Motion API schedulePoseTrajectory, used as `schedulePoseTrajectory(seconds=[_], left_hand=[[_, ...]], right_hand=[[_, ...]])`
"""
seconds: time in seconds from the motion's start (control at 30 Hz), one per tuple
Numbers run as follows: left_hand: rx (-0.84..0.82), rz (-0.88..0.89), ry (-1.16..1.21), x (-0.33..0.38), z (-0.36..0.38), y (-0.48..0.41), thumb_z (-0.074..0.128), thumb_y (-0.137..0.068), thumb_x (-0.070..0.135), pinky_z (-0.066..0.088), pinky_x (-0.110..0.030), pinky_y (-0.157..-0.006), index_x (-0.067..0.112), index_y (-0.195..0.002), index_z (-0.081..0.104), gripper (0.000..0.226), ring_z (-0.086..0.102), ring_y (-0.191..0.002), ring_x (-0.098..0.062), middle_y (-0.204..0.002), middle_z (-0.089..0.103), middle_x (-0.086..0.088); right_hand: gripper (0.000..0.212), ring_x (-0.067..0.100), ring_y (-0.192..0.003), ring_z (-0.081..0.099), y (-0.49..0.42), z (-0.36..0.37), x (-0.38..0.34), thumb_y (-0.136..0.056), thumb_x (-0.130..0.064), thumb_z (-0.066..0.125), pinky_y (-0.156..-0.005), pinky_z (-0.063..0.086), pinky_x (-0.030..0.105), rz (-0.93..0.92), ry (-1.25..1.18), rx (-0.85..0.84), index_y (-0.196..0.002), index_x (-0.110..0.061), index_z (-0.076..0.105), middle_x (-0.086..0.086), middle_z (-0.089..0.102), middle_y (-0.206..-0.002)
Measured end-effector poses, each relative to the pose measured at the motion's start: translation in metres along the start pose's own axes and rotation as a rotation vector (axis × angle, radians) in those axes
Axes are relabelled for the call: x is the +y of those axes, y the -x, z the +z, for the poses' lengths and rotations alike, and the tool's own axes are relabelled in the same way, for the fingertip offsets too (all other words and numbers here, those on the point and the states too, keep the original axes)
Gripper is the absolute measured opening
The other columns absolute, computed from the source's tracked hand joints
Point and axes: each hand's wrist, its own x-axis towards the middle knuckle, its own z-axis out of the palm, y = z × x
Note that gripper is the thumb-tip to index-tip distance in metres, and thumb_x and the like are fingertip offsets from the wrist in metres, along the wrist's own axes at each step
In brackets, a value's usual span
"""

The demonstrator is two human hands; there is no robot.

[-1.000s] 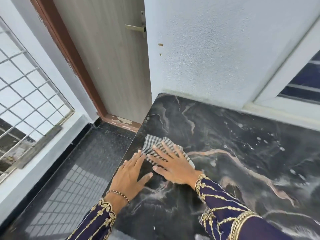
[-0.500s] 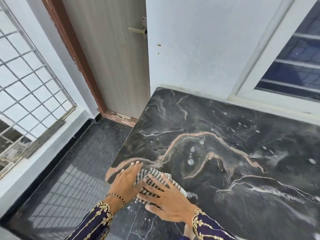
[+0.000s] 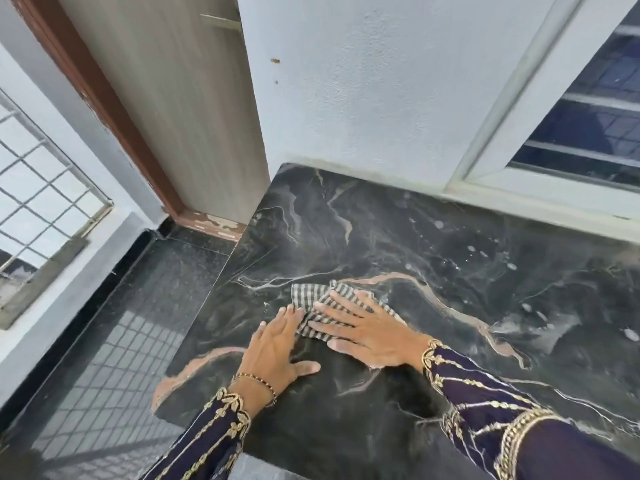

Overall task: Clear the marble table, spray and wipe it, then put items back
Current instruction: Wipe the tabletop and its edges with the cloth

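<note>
Two hands lie flat, fingers spread: right hand [image 3: 370, 336] pressing the checked cloth [image 3: 322, 306], left hand [image 3: 277, 348] beside it, near the tabletop's [image 3: 450, 271] left edge.

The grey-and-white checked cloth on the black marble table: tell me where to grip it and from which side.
Judging by its pose, pinch the far left corner of the grey-and-white checked cloth, coming from above on the door side. That corner lies flat and uncovered on the black marble table, while the right hand presses flat over the middle and the left hand touches the near edge.

Checked cloth [image 3: 313, 304] lies on black marble table [image 3: 450, 271]
</note>
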Motion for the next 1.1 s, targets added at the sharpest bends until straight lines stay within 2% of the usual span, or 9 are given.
schedulePoseTrajectory(seconds=[0.13, 0.27, 0.37, 0.43, 0.57, 0.7, 0.8, 0.97, 1.1], left_hand=[[0.003, -0.036, -0.101, 0.021, -0.019, -0.064, 0.067, -0.072, 0.063, 0.009, -0.041, -0.121, 0.014, -0.152, -0.002, 0.117, 0.004, -0.149, -0.019, -0.162, 0.006, -0.006], [-0.109, -0.168, -0.152, 0.042, -0.041, -0.126, 0.074, -0.062, 0.064, 0.015, -0.066, -0.112, 0.014, -0.15, -0.017, 0.136, -0.01, -0.148, -0.031, -0.16, -0.015, -0.007], [-0.23, -0.268, -0.108, 0.052, -0.049, -0.158, 0.083, -0.054, 0.059, 0.021, -0.076, -0.103, 0.022, -0.149, -0.02, 0.145, -0.015, -0.144, -0.044, -0.158, -0.023, -0.009], [-0.302, -0.312, -0.122, 0.055, -0.048, -0.169, 0.084, -0.054, 0.056, 0.023, -0.077, -0.101, 0.023, -0.149, -0.02, 0.145, -0.017, -0.141, -0.049, -0.156, -0.026, -0.011], [-0.326, -0.352, -0.143, 0.055, -0.04, -0.18, 0.085, -0.053, 0.056, 0.023, -0.076, -0.102, 0.024, -0.148, -0.02, 0.145, -0.019, -0.141, -0.05, -0.155, -0.028, -0.012], [-0.336, -0.353, -0.141, 0.053, -0.04, -0.179, 0.085, -0.053, 0.056, 0.022, -0.076, -0.102, 0.024, -0.148, -0.019, 0.145, -0.021, -0.14, -0.049, -0.155, -0.028, -0.012], [-0.324, -0.354, -0.152, 0.054, -0.041, -0.178, 0.084, -0.052, 0.057, 0.024, -0.076, -0.1, 0.024, -0.149, -0.018, 0.145, -0.02, -0.141, -0.049, -0.156, -0.026, -0.011], [-0.308, -0.357, -0.135, 0.056, -0.043, -0.175, 0.086, -0.051, 0.054, 0.024, -0.076, -0.101, 0.024, -0.149, -0.017, 0.146, -0.02, -0.141, -0.048, -0.156, -0.025, -0.011], [-0.295, -0.357, -0.132, 0.056, -0.042, -0.174, 0.088, -0.048, 0.052, 0.024, -0.077, -0.1, 0.024, -0.149, -0.015, 0.147, -0.019, -0.141, -0.049, -0.157, -0.023, -0.013]], right_hand=[[0.05, 0.006, -0.15, -0.028, -0.044, -0.026, 0.063, -0.103, -0.06, 0.011, -0.12, -0.024, 0.043, 0.032, -0.045, -0.02, -0.151, -0.059, -0.002, -0.028, -0.016, -0.164], [0.052, 0.008, -0.15, -0.027, -0.087, -0.052, 0.126, -0.108, -0.053, 0.017, -0.104, -0.04, 0.027, 0.077, -0.012, 0.029, -0.157, -0.05, -0.001, -0.024, -0.016, -0.164], [0.054, 0.01, -0.152, -0.023, -0.116, -0.067, 0.167, -0.107, -0.055, 0.016, -0.118, -0.026, 0.041, 0.114, -0.01, 0.041, -0.157, -0.051, -0.004, -0.023, -0.015, -0.166], [0.054, 0.009, -0.152, -0.023, -0.133, -0.075, 0.189, -0.103, -0.06, 0.01, -0.121, -0.018, 0.047, 0.129, -0.03, 0.041, -0.155, -0.053, -0.007, -0.022, -0.016, -0.166], [0.053, 0.009, -0.153, -0.019, -0.162, -0.09, 0.22, -0.105, -0.06, 0.012, -0.123, -0.015, 0.049, 0.201, -0.084, 0.074, -0.155, -0.055, -0.004, -0.022, -0.012, -0.166], [0.053, 0.01, -0.154, -0.016, -0.168, -0.093, 0.22, -0.105, -0.06, 0.012, -0.123, -0.015, 0.049, 0.215, -0.092, 0.089, -0.156, -0.053, -0.002, -0.019, -0.01, -0.167], [0.054, 0.01, -0.153, -0.02, -0.147, -0.089, 0.229, -0.105, -0.059, 0.011, -0.121, -0.018, 0.046, 0.211, -0.078, 0.097, -0.156, -0.051, -0.003, -0.02, -0.014, -0.166], [0.055, 0.005, -0.15, -0.026, -0.065, -0.073, 0.275, -0.103, -0.061, 0.01, -0.123, -0.015, 0.049, 0.29, -0.064, 0.085, -0.154, -0.053, -0.008, -0.025, -0.02, -0.163], [0.052, 0.005, -0.151, -0.025, -0.05, -0.066, 0.268, -0.103, -0.063, 0.01, -0.122, -0.019, 0.045, 0.374, -0.094, 0.103, -0.151, -0.058, -0.008, -0.025, -0.017, -0.164]])
